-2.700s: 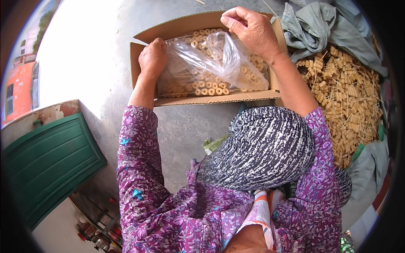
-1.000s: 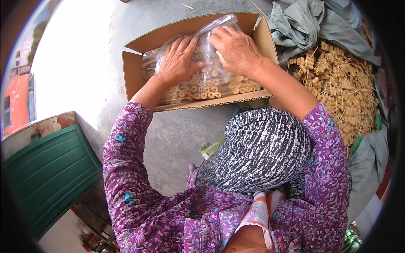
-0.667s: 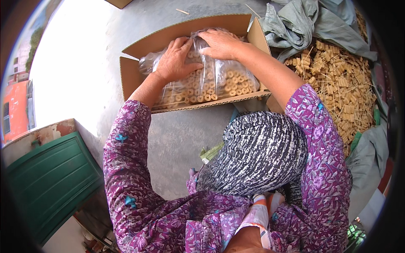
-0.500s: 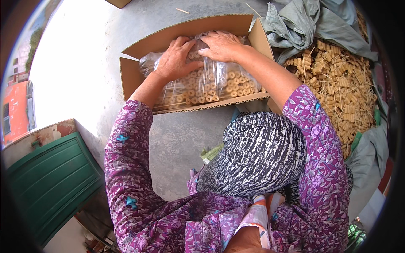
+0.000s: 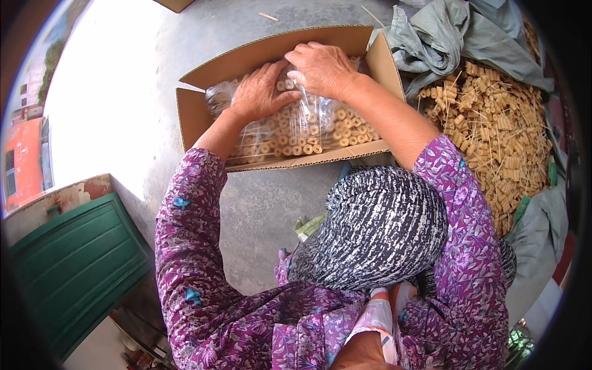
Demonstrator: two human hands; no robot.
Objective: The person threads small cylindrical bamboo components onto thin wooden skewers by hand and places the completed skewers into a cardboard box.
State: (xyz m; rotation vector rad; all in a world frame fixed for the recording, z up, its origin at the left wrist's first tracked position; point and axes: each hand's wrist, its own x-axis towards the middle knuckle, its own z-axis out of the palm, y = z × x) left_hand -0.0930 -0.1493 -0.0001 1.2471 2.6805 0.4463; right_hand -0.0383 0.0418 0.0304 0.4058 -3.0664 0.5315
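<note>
An open cardboard box (image 5: pixel 198 121) lies on the concrete floor ahead of me. Inside it is a clear plastic bag (image 5: pixel 295 131) packed with several small tan wooden rings. My left hand (image 5: pixel 258 94) rests on the bag's upper middle, fingers closing on the plastic. My right hand (image 5: pixel 322 68) is beside it, touching it, with curled fingers gathering the plastic at the bag's top near the box's far wall. Both purple patterned sleeves reach forward to the box.
A heap of small tan wooden pieces with thin sticks (image 5: pixel 493 123) lies right of the box, with grey cloth (image 5: pixel 441 37) behind it. A green metal panel (image 5: pixel 68 271) stands at lower left. My black-and-white patterned headscarf (image 5: pixel 382 228) fills the lower middle.
The hands held the bag apart at its two sides. They have since come together at its top middle, and the bag has sunk lower into the box.
</note>
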